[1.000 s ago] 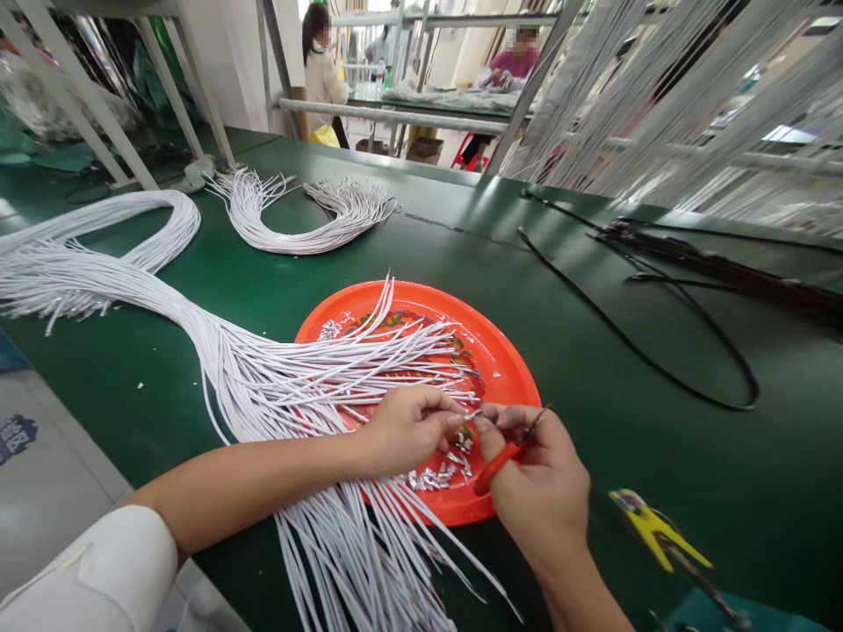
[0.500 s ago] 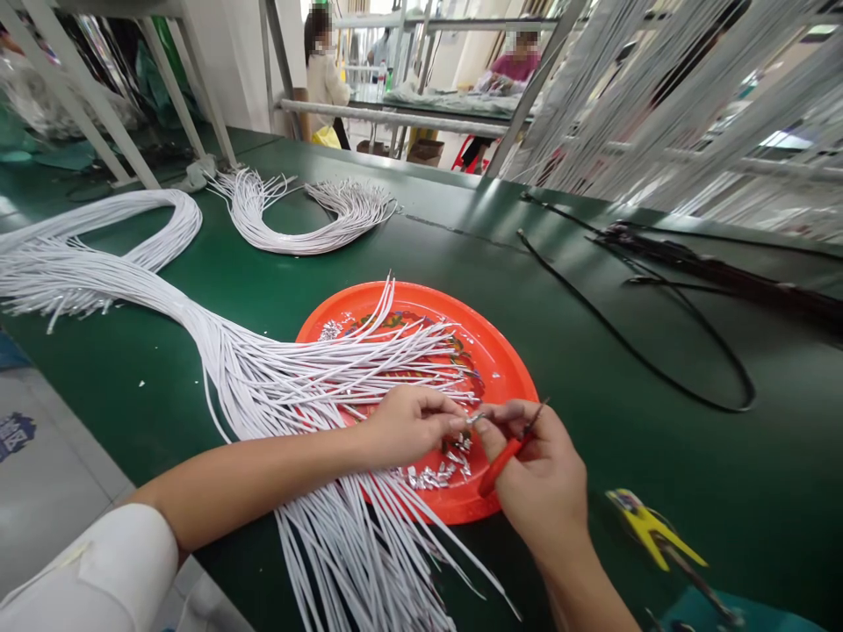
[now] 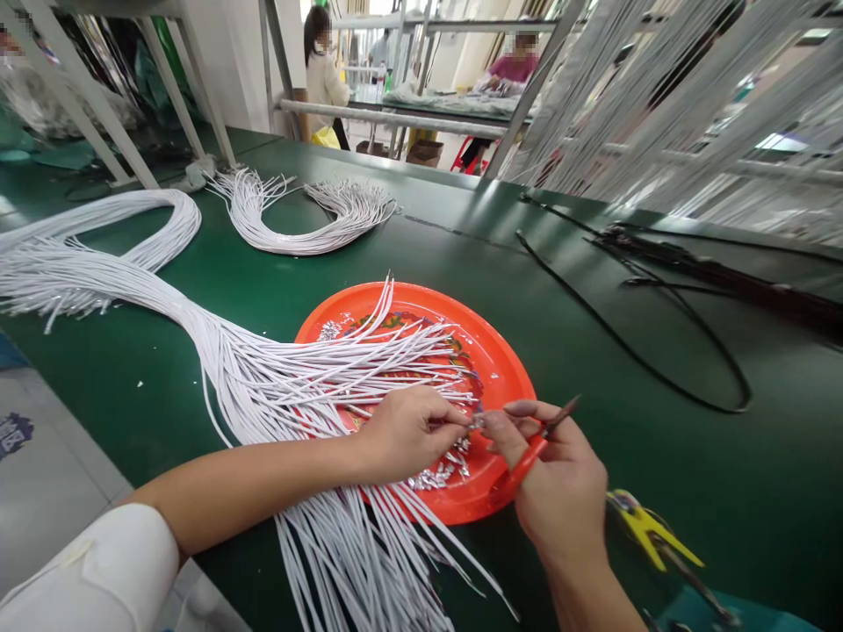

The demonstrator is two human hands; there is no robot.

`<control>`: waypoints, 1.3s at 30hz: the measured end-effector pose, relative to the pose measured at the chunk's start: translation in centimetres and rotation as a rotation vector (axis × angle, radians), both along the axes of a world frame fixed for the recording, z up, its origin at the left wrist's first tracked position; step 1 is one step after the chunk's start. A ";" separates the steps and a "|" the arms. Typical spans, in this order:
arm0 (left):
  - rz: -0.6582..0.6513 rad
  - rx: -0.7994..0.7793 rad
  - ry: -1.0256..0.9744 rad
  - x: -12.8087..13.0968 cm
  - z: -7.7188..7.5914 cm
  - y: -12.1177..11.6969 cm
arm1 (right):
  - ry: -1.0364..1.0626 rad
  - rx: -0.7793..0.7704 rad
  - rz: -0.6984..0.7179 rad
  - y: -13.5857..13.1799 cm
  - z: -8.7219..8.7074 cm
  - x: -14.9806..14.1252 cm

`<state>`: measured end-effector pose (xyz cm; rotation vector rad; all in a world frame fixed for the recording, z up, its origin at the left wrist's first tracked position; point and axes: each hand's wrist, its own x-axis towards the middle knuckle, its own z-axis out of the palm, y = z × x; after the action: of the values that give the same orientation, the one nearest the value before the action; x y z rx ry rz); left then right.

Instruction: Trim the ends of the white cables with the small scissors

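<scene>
Fingertips [image 3: 461, 419] of our left hand [image 3: 401, 434] pinch a small silvery bit [image 3: 475, 423], long axis too small to tell. Our right hand [image 3: 563, 478] meets it from the right, also gripping red snips [image 3: 535, 449], blades far-right. Bit's over tray's [image 3: 504, 351] right half, near its right rim. Cords [image 3: 263, 360] cross tray's left rim; yellow tool [image 3: 649, 531] lies right of our right wrist.

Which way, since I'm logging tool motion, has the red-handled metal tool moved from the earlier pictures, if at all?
Yes, rightward: the tool now pokes its tip farther past the right rim of the round orange-red plastic tray.
</scene>
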<state>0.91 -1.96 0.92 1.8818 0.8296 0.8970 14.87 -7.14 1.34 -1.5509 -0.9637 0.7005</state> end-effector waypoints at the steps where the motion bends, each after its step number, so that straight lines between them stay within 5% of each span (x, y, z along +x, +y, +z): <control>1: -0.008 0.040 0.028 0.0 0.0 -0.1 | -0.077 -0.006 0.020 0.0 0.1 0.1; 10: -0.058 -0.236 0.147 0.2 -0.4 0.0 | -0.692 0.037 0.235 -0.2 0.1 1.3; 17: -0.131 -0.179 0.222 0.0 -0.1 0.0 | -1.102 0.255 0.247 -0.3 -0.9 1.4; 21: -0.026 -0.210 0.141 0.1 -0.1 0.1 | -0.924 0.239 0.234 -0.6 -0.9 0.9; 25: 0.143 -0.294 0.028 0.3 -0.5 0.6 | -0.525 0.232 0.191 -0.7 -0.9 0.1; 30: 0.130 -0.273 -0.034 0.3 0.1 0.6 | -0.135 0.117 -0.065 0.0 -1.2 -0.1; 39: 0.134 -0.069 0.054 0.1 0.8 0.1 | 0.096 0.036 -0.100 -0.1 -0.8 -1.2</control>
<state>1.00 -1.87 1.74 1.8144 1.0168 0.8904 13.64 -7.19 0.53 -1.5094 -0.8176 0.6774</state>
